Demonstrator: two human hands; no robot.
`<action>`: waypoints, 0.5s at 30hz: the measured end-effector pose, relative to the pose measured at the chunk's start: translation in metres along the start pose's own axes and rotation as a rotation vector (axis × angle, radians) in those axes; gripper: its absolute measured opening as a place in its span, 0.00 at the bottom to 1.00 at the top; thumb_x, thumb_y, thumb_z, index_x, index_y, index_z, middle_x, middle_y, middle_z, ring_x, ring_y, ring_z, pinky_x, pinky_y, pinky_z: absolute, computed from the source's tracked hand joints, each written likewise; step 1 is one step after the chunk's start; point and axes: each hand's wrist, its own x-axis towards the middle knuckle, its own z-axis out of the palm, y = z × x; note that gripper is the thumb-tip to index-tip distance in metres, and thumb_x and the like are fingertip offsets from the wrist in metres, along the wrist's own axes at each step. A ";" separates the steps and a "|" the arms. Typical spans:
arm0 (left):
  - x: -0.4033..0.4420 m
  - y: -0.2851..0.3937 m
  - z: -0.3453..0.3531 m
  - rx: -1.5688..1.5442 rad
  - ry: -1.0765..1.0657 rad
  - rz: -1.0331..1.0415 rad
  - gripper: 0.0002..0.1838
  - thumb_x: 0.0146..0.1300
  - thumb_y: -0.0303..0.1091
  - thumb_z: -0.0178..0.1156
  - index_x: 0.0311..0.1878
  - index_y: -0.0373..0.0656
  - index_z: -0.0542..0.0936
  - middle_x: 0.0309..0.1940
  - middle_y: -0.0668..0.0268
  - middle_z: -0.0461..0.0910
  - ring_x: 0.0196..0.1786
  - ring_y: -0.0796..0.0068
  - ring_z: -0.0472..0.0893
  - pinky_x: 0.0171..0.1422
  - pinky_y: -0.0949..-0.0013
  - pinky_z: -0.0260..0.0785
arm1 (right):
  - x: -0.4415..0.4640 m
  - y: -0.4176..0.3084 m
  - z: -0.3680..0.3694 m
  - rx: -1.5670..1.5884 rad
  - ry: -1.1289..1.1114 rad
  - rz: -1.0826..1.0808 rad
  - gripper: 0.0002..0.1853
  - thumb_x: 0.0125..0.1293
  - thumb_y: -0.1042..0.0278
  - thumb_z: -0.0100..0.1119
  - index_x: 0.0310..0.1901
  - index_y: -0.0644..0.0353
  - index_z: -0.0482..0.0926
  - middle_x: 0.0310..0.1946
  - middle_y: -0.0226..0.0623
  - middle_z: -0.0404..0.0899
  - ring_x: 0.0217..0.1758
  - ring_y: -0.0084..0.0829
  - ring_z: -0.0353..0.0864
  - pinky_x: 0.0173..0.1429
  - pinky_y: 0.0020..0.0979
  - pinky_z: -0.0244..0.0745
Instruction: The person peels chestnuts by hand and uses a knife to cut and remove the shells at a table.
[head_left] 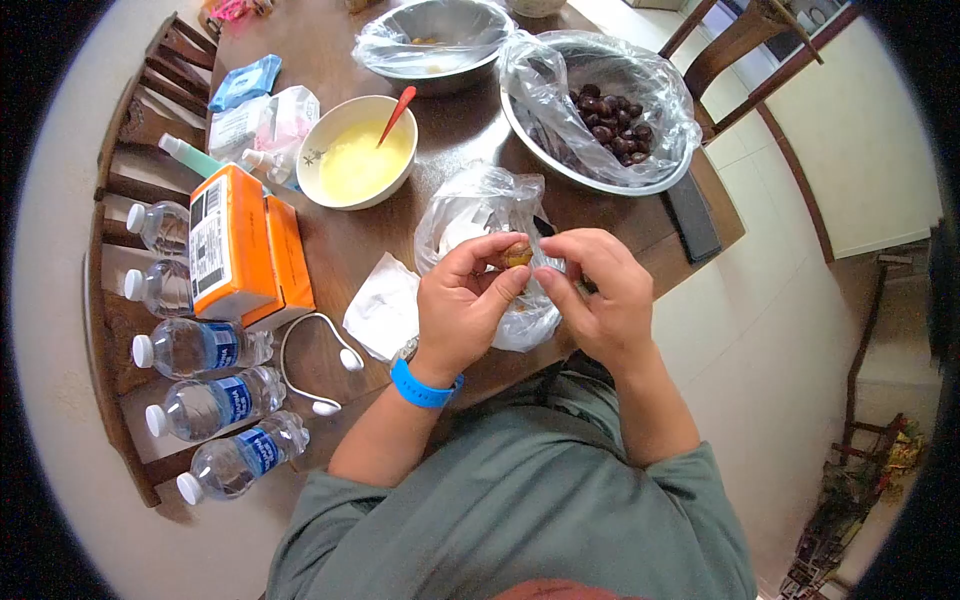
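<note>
My left hand (468,298), with a blue watch strap (424,386) at its wrist, pinches a partly peeled chestnut (517,254) between thumb and fingers. Brown skin and yellow flesh both show on it. Close on its right, my right hand (600,290) has its thumb and index finger curled together; whatever they may hold is too small to make out. Beneath both hands lies a clear plastic bag (532,328) with white paper inside. Dark brown chestnuts (612,125) fill part of a plastic-lined metal bowl (655,188) at the back right.
A white bowl (313,180) of yellow liquid holds a red spoon (397,115). Another lined bowl (432,75) stands behind. To the left are an orange box (285,255), several water bottles (235,400), a white neckband (284,352) and a tissue (385,308). A black flat object (692,218) lies right.
</note>
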 end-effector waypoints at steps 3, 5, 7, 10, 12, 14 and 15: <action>0.001 -0.001 -0.001 -0.023 0.002 0.014 0.17 0.62 0.22 0.64 0.55 0.32 0.76 0.48 0.58 0.81 0.49 0.73 0.80 0.56 0.71 0.75 | 0.010 0.004 0.007 -0.012 -0.012 -0.109 0.09 0.58 0.73 0.66 0.41 0.61 0.82 0.36 0.40 0.82 0.35 0.37 0.83 0.37 0.33 0.77; 0.001 -0.002 -0.002 -0.010 0.001 0.032 0.18 0.62 0.22 0.64 0.55 0.32 0.76 0.48 0.58 0.81 0.49 0.72 0.81 0.56 0.71 0.75 | 0.011 0.010 0.009 -0.039 -0.023 -0.156 0.08 0.57 0.73 0.66 0.40 0.60 0.82 0.35 0.40 0.82 0.35 0.37 0.83 0.37 0.34 0.77; 0.001 -0.003 -0.001 -0.014 0.015 0.037 0.17 0.62 0.23 0.64 0.55 0.33 0.77 0.47 0.61 0.81 0.48 0.76 0.81 0.53 0.74 0.75 | 0.013 0.009 0.009 -0.071 -0.021 -0.160 0.07 0.58 0.71 0.66 0.38 0.60 0.82 0.33 0.40 0.81 0.34 0.39 0.82 0.36 0.35 0.76; 0.000 0.000 0.000 0.003 0.027 0.031 0.17 0.63 0.24 0.64 0.55 0.33 0.77 0.46 0.62 0.82 0.46 0.78 0.81 0.52 0.76 0.75 | 0.015 0.006 0.009 -0.116 -0.030 -0.146 0.06 0.59 0.70 0.64 0.36 0.60 0.80 0.31 0.41 0.80 0.32 0.41 0.81 0.35 0.37 0.75; 0.000 0.000 -0.001 0.012 0.028 0.024 0.17 0.63 0.24 0.64 0.55 0.33 0.77 0.45 0.63 0.82 0.45 0.78 0.81 0.51 0.76 0.75 | 0.016 0.006 0.011 -0.130 -0.032 -0.139 0.05 0.60 0.69 0.63 0.35 0.60 0.79 0.30 0.41 0.78 0.32 0.43 0.80 0.35 0.38 0.74; 0.000 -0.002 -0.004 0.012 0.023 0.019 0.17 0.63 0.24 0.64 0.55 0.33 0.77 0.44 0.63 0.82 0.44 0.79 0.81 0.50 0.76 0.74 | 0.017 0.008 0.015 -0.129 -0.025 -0.142 0.05 0.62 0.69 0.61 0.36 0.60 0.77 0.30 0.41 0.77 0.31 0.44 0.79 0.35 0.40 0.73; 0.001 -0.002 -0.004 -0.008 0.020 0.012 0.16 0.64 0.25 0.63 0.55 0.33 0.77 0.44 0.63 0.82 0.44 0.79 0.81 0.50 0.76 0.75 | 0.017 0.008 0.015 -0.130 -0.035 -0.135 0.05 0.62 0.69 0.61 0.36 0.61 0.76 0.30 0.41 0.77 0.32 0.45 0.79 0.35 0.40 0.73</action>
